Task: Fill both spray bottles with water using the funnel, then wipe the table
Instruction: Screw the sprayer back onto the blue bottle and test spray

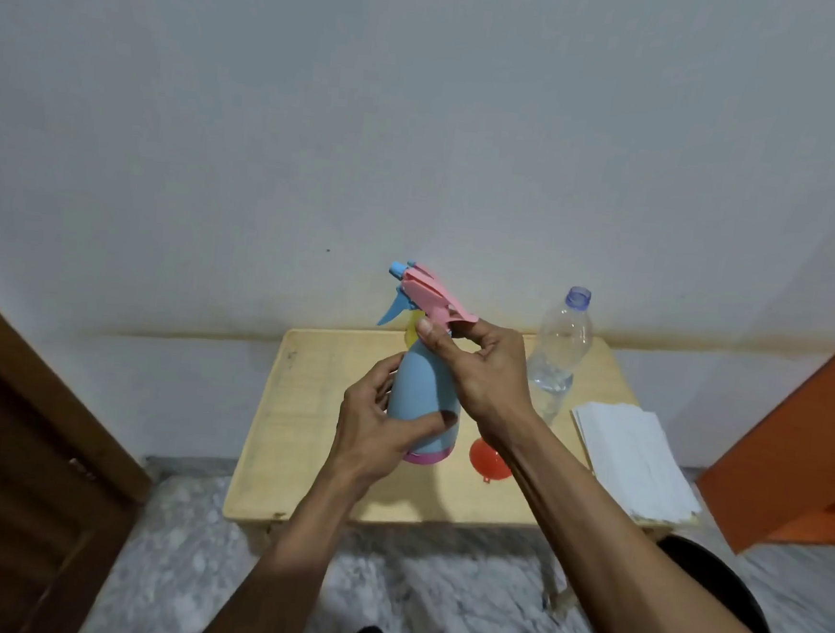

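A light blue spray bottle (pixel 421 396) with a pink base band is held upright above the small wooden table (pixel 309 397). My left hand (pixel 377 423) wraps its lower body. My right hand (pixel 476 366) pinches the neck just under the pink and blue trigger head (pixel 422 291). A red funnel (pixel 486 459) lies on the table, partly hidden by my right forearm. A clear plastic water bottle (pixel 560 347), uncapped and with a little water in it, stands at the back right. Only one spray bottle shows.
A stack of white paper towels (pixel 634 458) lies on the table's right side. A brown wooden door (pixel 19 460) is at the left, an orange panel (pixel 805 436) at the right. A white wall rises behind the table, and the floor is grey marble.
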